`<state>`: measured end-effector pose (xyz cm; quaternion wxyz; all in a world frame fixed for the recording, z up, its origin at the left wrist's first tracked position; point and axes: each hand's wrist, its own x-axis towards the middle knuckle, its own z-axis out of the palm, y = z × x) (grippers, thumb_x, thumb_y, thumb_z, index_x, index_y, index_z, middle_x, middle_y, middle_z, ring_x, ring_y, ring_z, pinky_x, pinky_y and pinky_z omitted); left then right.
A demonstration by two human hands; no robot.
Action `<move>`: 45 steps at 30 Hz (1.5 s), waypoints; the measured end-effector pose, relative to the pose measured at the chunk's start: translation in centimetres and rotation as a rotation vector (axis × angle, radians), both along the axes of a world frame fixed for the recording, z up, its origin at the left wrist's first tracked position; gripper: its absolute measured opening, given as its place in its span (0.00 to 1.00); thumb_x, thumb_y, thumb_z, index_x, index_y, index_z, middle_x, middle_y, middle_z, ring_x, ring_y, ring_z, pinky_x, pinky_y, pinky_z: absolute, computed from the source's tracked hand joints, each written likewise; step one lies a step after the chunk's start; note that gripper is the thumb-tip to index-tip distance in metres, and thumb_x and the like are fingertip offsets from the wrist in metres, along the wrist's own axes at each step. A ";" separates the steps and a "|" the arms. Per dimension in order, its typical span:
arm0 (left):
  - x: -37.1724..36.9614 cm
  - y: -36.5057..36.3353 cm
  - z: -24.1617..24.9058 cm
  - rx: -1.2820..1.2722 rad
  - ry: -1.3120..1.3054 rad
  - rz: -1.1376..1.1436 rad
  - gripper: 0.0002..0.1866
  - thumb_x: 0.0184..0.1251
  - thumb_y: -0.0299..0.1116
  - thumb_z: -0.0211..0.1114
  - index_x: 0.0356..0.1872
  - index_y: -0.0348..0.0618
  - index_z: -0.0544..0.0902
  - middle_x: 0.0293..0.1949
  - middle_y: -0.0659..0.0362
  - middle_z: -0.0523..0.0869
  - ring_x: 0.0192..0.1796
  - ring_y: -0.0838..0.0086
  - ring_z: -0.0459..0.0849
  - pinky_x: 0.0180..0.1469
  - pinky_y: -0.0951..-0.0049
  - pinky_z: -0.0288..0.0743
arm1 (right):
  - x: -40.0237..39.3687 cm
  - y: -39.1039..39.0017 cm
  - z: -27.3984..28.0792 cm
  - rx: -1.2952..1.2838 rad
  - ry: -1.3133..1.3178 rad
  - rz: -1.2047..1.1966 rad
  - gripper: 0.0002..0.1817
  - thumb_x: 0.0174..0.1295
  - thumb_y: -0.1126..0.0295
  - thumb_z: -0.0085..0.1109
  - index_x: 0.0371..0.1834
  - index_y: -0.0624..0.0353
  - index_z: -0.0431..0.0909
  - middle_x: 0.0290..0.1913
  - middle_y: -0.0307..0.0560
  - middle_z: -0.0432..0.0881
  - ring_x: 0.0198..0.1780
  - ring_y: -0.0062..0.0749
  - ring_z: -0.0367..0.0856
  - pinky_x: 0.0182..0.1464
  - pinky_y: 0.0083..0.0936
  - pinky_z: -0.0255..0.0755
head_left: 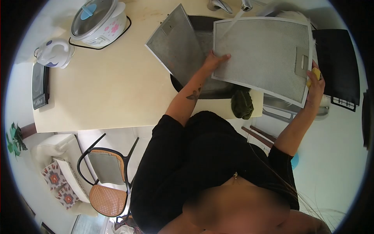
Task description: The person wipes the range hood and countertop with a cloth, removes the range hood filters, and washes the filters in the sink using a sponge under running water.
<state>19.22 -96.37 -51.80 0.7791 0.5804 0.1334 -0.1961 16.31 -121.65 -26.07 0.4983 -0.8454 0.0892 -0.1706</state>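
Fingers of the left hand (216, 60) and right hand (315, 84) are being clamped on opposite short edges of the mesh filter (261, 54), held lengthwise under the faucet (230, 5) stream.

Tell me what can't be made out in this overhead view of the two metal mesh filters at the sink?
Head view only:
- Sink basin: mostly hidden behind the held mesh filter and the second filter leaning in it.
- Yellow sponge: only a sliver shows by the right hand.
- Left hand: its palm lies behind the filter's edge.
- Tap: cut off by the top edge.
- Slow cooker: its panel markings are too small to read.
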 end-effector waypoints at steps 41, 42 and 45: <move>3.1 19.4 10.1 1.358 -0.326 -0.202 0.19 0.56 0.43 0.57 0.41 0.38 0.79 0.33 0.46 0.83 0.37 0.55 0.82 0.41 0.62 0.73 | 11.3 1.9 -6.0 -0.403 -0.021 0.427 0.21 0.51 0.70 0.61 0.51 0.48 0.77 0.50 0.42 0.78 0.53 0.29 0.74 0.58 0.25 0.63; 2.3 18.7 11.2 1.364 -0.328 -0.206 0.19 0.56 0.43 0.57 0.41 0.38 0.79 0.33 0.46 0.83 0.37 0.55 0.82 0.41 0.62 0.73 | 11.4 2.9 -6.4 -0.401 -0.015 0.481 0.20 0.52 0.72 0.60 0.51 0.48 0.77 0.50 0.42 0.78 0.52 0.29 0.74 0.57 0.25 0.63; 0.3 17.1 14.4 1.260 -0.293 -0.256 0.17 0.56 0.40 0.55 0.38 0.36 0.78 0.35 0.46 0.82 0.40 0.52 0.80 0.45 0.60 0.73 | 13.4 5.0 -8.3 -0.426 0.048 0.631 0.21 0.52 0.75 0.57 0.51 0.48 0.76 0.49 0.44 0.79 0.51 0.29 0.75 0.56 0.26 0.65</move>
